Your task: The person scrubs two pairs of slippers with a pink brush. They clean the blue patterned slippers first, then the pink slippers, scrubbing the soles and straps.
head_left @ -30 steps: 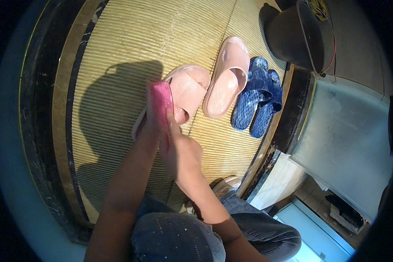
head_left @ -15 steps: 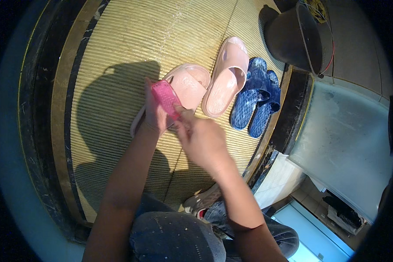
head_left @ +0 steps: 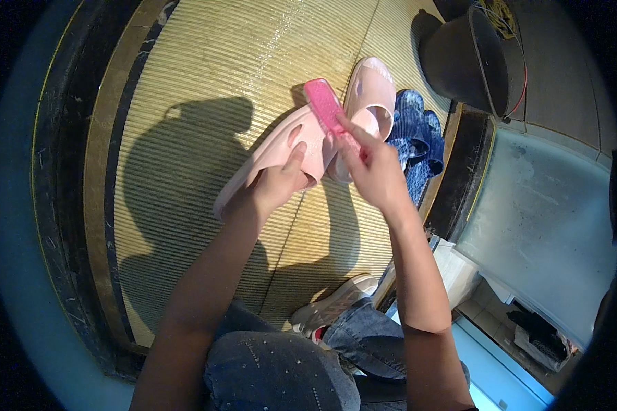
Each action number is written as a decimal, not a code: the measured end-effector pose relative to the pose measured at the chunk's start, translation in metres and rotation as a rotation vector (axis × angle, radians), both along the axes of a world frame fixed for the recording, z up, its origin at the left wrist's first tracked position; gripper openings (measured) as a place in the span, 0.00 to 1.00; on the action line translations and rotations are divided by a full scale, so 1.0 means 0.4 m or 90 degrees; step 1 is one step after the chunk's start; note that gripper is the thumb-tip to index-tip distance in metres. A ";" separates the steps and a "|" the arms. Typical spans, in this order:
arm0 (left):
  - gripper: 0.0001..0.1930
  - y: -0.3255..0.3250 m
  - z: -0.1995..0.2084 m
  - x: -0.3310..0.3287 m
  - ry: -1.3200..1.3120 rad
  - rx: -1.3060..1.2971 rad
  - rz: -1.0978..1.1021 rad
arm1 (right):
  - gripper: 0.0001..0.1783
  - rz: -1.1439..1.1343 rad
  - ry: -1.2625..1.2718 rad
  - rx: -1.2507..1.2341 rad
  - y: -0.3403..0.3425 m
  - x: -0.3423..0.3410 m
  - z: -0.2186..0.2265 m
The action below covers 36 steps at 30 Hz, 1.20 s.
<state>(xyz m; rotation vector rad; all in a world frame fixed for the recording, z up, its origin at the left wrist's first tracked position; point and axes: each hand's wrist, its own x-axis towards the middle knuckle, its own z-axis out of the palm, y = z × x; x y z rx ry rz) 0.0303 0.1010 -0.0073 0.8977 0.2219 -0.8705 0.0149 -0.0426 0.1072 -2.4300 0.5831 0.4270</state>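
Note:
My left hand (head_left: 279, 183) is closed round a pink slide slipper (head_left: 271, 156), thumb on its strap and the other fingers hidden inside it. The slipper is tilted, its sole side toward the lower left. In my right hand (head_left: 377, 166) is a bright pink brush (head_left: 323, 104), gripped by its handle; its head lies against the front of the slipper. Bristles cannot be seen. A second pink slipper (head_left: 371, 82) rests on the ribbed floor just beyond, partly covered by the brush and my right hand.
Blue patterned slippers (head_left: 418, 130) sit right of my right hand. A dark bucket (head_left: 463, 61) stands at the far right. Yellowish ribbed flooring (head_left: 308, 240) spreads under everything, with a dark raised edge (head_left: 96, 192) at left. My shoe (head_left: 332, 301) is near the bottom.
The brush has moved to the right and slightly away, from above my left hand to the slipper's front. The held slipper has turned, and my left hand now shows on its strap.

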 end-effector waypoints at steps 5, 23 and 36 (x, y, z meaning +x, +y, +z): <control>0.25 0.003 -0.069 -0.048 -0.458 0.221 -0.127 | 0.22 0.221 -0.068 -0.005 0.084 -0.098 0.060; 0.21 0.002 -0.058 -0.060 -0.640 0.262 -0.073 | 0.26 0.260 -0.191 -0.015 0.043 -0.123 0.015; 0.26 0.005 -0.096 -0.076 -0.522 0.224 -0.027 | 0.26 0.059 -0.081 0.076 0.034 -0.143 -0.017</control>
